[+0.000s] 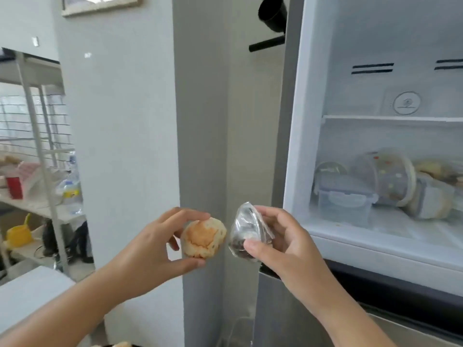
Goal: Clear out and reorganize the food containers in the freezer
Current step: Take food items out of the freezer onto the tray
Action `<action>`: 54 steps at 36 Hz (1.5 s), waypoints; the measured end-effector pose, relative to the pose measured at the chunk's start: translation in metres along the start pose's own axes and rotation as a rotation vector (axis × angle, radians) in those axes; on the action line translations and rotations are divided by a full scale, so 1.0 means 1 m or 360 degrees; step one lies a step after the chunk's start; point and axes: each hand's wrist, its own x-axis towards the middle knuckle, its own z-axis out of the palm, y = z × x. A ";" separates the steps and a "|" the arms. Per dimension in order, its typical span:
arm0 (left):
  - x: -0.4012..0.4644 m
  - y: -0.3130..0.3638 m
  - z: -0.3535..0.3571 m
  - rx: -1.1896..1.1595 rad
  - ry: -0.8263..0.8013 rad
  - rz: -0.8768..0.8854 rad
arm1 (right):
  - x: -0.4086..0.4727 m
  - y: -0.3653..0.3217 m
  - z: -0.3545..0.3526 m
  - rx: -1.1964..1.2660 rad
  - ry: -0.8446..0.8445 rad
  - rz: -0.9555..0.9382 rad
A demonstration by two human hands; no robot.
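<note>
Food containers [380, 189] sit jumbled on the lower shelf of the open freezer [313, 136] at your right, several tipped on their sides, a clip-lid box [344, 199] at the front. Your left hand [160, 246] pinches a round browned bun [203, 237] between thumb and fingers. Your right hand [283, 239] grips a clear plastic wrapper [246, 234] with something dark inside. Both are held up just beside each other, in front of the grey wall [200, 121].
</note>
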 end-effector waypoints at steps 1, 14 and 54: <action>-0.012 -0.010 -0.002 0.0005 -0.0005 -0.0063 | 0.000 0.006 0.013 -0.0008 -0.0045 0.0017; -0.190 -0.109 0.033 -0.0075 -0.0261 -0.1005 | -0.045 0.142 0.162 -0.0533 -0.0660 0.0353; -0.293 -0.151 0.138 -0.0004 -0.0637 -0.1423 | -0.097 0.265 0.223 -0.1600 -0.1579 -0.0040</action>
